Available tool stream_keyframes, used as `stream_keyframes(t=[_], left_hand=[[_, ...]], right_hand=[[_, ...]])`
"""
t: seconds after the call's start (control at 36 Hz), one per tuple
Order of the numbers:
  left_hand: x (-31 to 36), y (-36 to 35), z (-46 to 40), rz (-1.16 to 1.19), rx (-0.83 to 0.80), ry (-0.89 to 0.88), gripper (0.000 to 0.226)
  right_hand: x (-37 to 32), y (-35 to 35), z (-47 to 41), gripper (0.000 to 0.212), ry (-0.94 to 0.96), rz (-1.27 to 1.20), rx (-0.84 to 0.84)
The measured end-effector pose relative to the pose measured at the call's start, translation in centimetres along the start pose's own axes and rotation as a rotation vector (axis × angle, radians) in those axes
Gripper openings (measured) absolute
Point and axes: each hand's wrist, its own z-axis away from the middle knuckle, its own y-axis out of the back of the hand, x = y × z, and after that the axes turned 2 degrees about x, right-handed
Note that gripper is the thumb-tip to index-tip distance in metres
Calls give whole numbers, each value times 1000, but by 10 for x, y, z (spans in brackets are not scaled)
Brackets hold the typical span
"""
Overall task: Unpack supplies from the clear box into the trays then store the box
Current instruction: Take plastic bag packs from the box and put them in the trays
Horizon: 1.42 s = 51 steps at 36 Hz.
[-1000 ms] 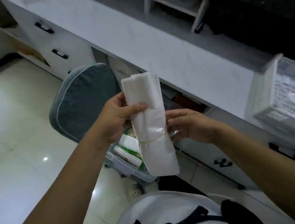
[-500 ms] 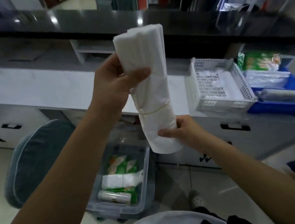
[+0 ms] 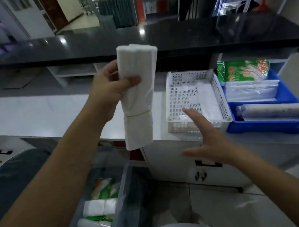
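My left hand (image 3: 110, 86) grips a white bundle of folded plastic bags (image 3: 138, 105), tied with a rubber band, and holds it upright above the counter's front edge. My right hand (image 3: 206, 141) is open with fingers spread, in front of the white perforated tray (image 3: 172, 98) and apart from the bundle. The tray holds some clear and white plastic sheets. To its right stands a blue tray (image 3: 265, 125) with green packets, a white stack and a grey roll. The clear box (image 3: 121, 200) sits low on the floor and contains green packets and white bundles.
A white counter (image 3: 42, 114) runs across, with a black upper ledge (image 3: 159, 37) behind it. White drawers with black handles (image 3: 207, 164) are below the trays. A grey cushioned chair (image 3: 14, 170) is at the lower left. Tiled floor (image 3: 209, 205) lies to the right of the box.
My right hand let go of the bundle's lower end and opened toward the white tray. My left hand keeps the bundle raised, and the view has tilted up toward the counter.
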Motion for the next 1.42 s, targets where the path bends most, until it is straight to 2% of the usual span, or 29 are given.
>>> stream_keyframes(t=[0.11, 0.22, 0.39, 0.53, 0.69, 0.89, 1.0, 1.06, 1.17, 1.22, 1.28, 1.33, 1.42], left_hand=[[-17, -50, -16, -14, -16, 68, 47], [-28, -84, -35, 46, 1, 138, 44], [-43, -117, -76, 160, 15, 257, 31], [-64, -132, -131, 159, 29, 375, 24], [-110, -150, -195, 99, -8, 514, 35], [-174, -179, -250, 15, -38, 663, 44], [-205, -191, -275, -21, -51, 722, 48], [-216, -191, -285, -117, -48, 685, 48], [-236, -169, -298, -810, -152, 256, 69], [-245, -155, -297, -1026, -168, 84, 76], [-254, -140, -292, -1048, -188, 63, 78], [-266, -125, -286, -885, -219, 179, 80], [-277, -108, -272, -389, -208, 508, 66]], right_hand=[[13, 45, -22, 123, 215, 233, 173], [33, 62, -42, 116, 336, 168, 254], [61, 60, -52, 107, 83, -357, 143], [75, 53, -65, 97, 104, -299, 230], [92, 50, -99, 88, -76, -218, 288], [114, 35, -134, 83, -428, -574, 322], [129, 33, -153, 79, -526, -600, 354], [135, 30, -163, 78, -565, -614, 370], [141, 16, -183, 78, -618, -625, 369], [143, 7, -190, 79, -617, -565, 316], [144, -2, -195, 79, -605, -343, 190], [146, -9, -199, 77, -580, -49, 91], [145, -10, -212, 81, -534, 158, 39]])
